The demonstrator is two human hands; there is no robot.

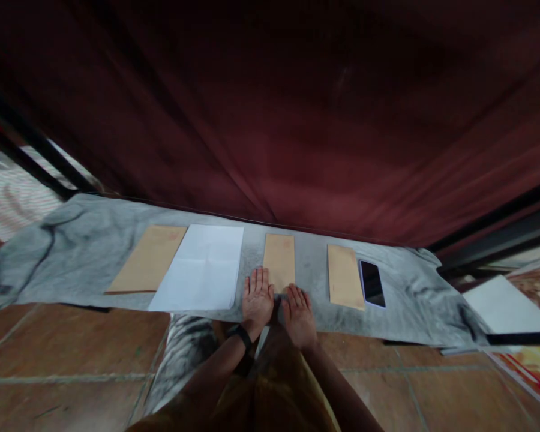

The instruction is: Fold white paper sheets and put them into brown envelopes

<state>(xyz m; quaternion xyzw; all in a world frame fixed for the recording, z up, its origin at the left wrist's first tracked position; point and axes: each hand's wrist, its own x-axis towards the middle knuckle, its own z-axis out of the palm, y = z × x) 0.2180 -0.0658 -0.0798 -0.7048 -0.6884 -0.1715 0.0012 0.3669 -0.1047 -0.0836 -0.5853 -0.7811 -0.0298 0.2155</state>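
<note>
My left hand lies flat, fingers stretched out, on a grey cloth, its fingertips at the near-left corner of a narrow tan envelope. My right hand lies flat beside it, fingers out, touching the envelope's near edge. A dark band circles my left wrist. Left of my hands lies a white creased sheet of paper, partly over a large tan envelope. To the right sits a second narrow tan envelope with a dark phone next to it.
A dark red curtain hangs behind the cloth. Brown floor tiles run in front. A white sheet and colourful printed material lie at the right. Dark bars cross at far left and right.
</note>
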